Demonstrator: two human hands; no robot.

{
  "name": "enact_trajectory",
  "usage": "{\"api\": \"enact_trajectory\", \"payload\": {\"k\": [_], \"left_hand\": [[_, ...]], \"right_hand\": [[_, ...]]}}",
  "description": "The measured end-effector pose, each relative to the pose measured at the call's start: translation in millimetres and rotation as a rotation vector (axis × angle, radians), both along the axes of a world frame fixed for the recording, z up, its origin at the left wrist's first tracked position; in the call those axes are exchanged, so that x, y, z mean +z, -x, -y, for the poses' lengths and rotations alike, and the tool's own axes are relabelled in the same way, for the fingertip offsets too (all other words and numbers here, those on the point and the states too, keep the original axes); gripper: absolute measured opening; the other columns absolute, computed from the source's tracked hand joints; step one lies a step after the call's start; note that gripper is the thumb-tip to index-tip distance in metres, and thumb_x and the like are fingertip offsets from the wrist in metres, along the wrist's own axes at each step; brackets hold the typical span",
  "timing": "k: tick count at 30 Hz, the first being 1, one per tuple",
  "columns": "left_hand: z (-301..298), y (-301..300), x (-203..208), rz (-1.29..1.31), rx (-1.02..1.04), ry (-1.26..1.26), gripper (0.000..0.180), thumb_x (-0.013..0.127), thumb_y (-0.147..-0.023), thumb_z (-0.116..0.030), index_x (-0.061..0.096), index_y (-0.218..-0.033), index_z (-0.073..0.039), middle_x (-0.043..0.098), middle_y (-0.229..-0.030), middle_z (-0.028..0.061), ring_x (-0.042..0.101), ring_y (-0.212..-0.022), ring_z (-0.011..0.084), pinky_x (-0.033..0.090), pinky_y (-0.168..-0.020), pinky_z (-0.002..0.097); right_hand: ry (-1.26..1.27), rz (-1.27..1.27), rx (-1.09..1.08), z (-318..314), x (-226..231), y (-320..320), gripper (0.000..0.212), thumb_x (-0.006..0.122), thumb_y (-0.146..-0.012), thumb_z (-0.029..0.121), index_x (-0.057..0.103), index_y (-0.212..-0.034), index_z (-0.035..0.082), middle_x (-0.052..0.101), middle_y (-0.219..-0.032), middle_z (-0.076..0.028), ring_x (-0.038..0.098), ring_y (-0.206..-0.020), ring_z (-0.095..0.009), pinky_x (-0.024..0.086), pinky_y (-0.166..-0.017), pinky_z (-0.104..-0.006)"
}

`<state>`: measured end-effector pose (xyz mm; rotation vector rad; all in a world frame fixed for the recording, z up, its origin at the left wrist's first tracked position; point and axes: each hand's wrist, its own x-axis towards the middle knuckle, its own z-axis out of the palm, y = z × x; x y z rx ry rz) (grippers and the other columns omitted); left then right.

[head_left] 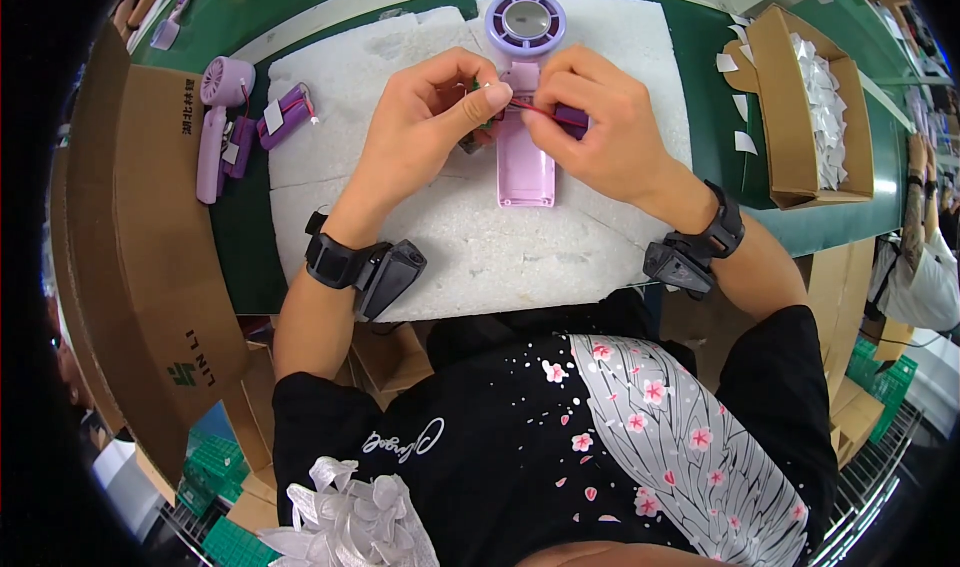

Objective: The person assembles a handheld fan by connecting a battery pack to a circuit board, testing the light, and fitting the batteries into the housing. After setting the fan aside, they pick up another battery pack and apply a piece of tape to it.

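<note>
- The lilac handle shell lies open on the white foam board, fan head above it; its lower hollow holds nothing I can see, so filling and covering look undone.
- Over the shell's upper end, the left hand pinches a green circuit board, the right hand red wire beside a purple battery (whether gripped, I can't tell).
- Left of the shell: another lilac fan, a labelled purple battery pack.
</note>
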<state>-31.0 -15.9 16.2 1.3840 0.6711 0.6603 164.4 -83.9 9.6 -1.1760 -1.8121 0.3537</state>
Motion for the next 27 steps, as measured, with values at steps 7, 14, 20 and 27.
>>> {"api": "enact_trajectory", "payload": {"k": [7, 14, 20, 27], "left_hand": [[1, 2, 4, -0.097, -0.001, -0.085, 0.018, 0.073, -0.088, -0.018, 0.066, -0.092, -0.002, 0.065, -0.077, -0.0003, 0.056, -0.065, 0.0054, 0.044, -0.059, 0.0196], [1, 4, 6, -0.212, 0.013, -0.26, 0.014, 0.074, -0.084, -0.007, 0.069, -0.094, 0.002, 0.067, -0.078, 0.0043, 0.06, -0.067, 0.0078, 0.048, -0.059, 0.021], [5, 3, 3, -0.239, 0.076, -0.318, 0.014, 0.075, -0.082, -0.01, 0.071, -0.089, 0.001, 0.066, -0.07, 0.0025, 0.056, -0.06, 0.0035, 0.043, -0.054, 0.0181], [4, 2, 10, -0.211, -0.015, -0.073, 0.018, 0.073, -0.083, 0.0, 0.068, -0.1, 0.004, 0.069, -0.089, 0.0072, 0.065, -0.076, 0.0107, 0.054, -0.067, 0.0227]], "right_hand": [[0.047, -0.089, 0.02, -1, 5, -6, 0.011, 0.072, -0.076, 0.002, 0.063, -0.081, 0.002, 0.06, -0.084, -0.007, 0.055, -0.067, -0.014, 0.043, -0.058, -0.0256], [0.318, -0.216, 0.055, 3, 10, -7, 0.009, 0.071, -0.08, 0.003, 0.064, -0.084, 0.001, 0.061, -0.083, -0.005, 0.054, -0.068, -0.011, 0.041, -0.059, -0.023], [0.287, -0.225, 0.104, 3, 13, -5, 0.007, 0.07, -0.081, 0.004, 0.068, -0.087, 0.0, 0.061, -0.084, -0.004, 0.055, -0.069, -0.01, 0.041, -0.059, -0.0226], [0.222, -0.091, 0.086, 1, 9, -8, 0.007, 0.072, -0.08, 0.005, 0.072, -0.086, 0.001, 0.061, -0.088, -0.004, 0.056, -0.069, -0.011, 0.043, -0.06, -0.0231]]}}
